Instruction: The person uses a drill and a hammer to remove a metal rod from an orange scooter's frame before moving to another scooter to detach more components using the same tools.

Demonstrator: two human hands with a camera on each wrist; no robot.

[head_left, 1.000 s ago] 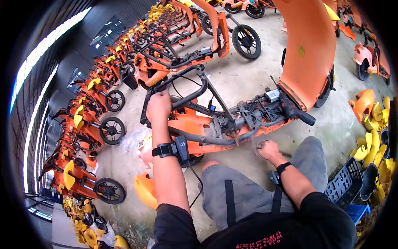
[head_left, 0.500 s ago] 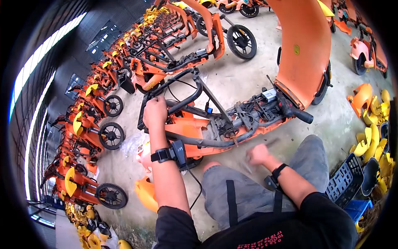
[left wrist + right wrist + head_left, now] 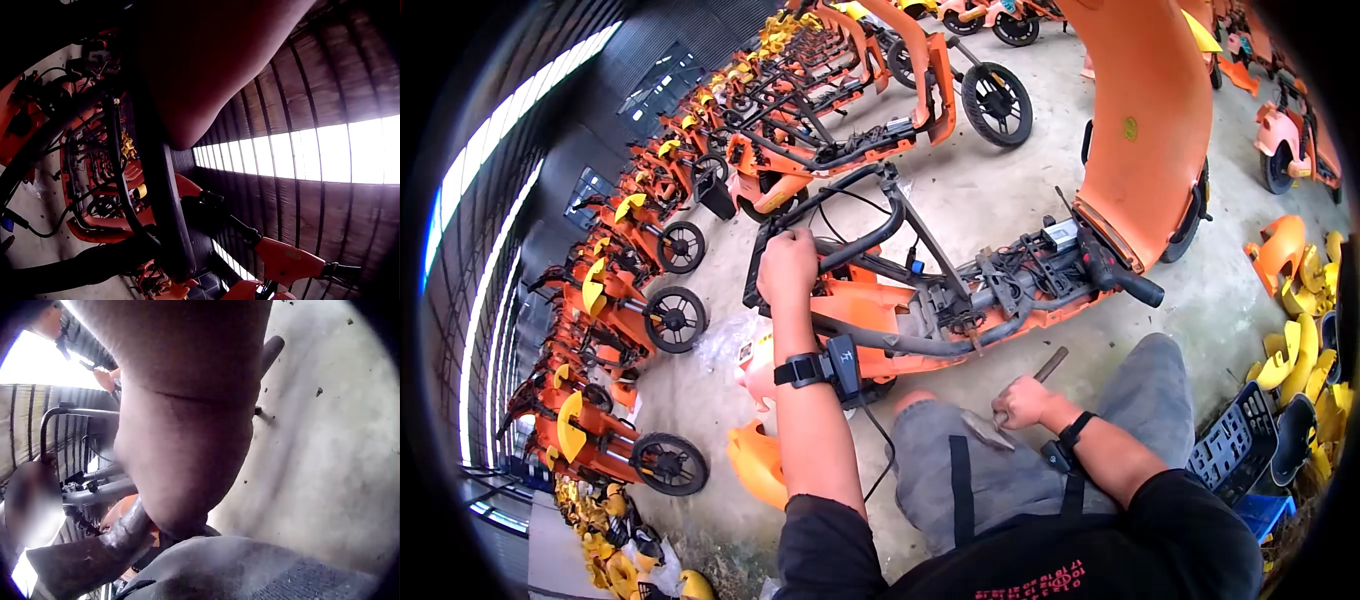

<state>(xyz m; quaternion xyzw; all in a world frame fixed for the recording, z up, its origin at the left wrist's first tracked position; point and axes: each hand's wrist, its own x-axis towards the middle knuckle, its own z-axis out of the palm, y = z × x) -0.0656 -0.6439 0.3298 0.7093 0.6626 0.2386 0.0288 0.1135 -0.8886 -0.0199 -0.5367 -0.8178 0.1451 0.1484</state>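
Observation:
In the head view, a stripped orange scooter [image 3: 870,300] with a bare black tube frame lies across the floor before me. My left hand [image 3: 788,268] grips the rear of its frame [image 3: 875,235]; in the left wrist view, a black frame bar [image 3: 172,212] runs down from the hand. My right hand [image 3: 1022,402] is curled round the handle of a hammer [image 3: 987,430], held over my thigh beside the scooter. The handle's end sticks out toward the scooter. The right wrist view shows the hammer's dark metal head [image 3: 81,565] below the hand.
A red-and-black power drill [image 3: 1115,272] lies on the scooter by its tall orange front panel [image 3: 1140,140]. Rows of orange scooters [image 3: 600,300] stand at left. Yellow panels [image 3: 1300,350] and a black crate [image 3: 1232,438] lie at right. An orange-yellow panel [image 3: 755,460] lies near my left arm.
My right hand, blurred half a second ago, has drawn back from the scooter toward my lap, and the hammer now shows clearly. The left hand keeps its grip on the frame.

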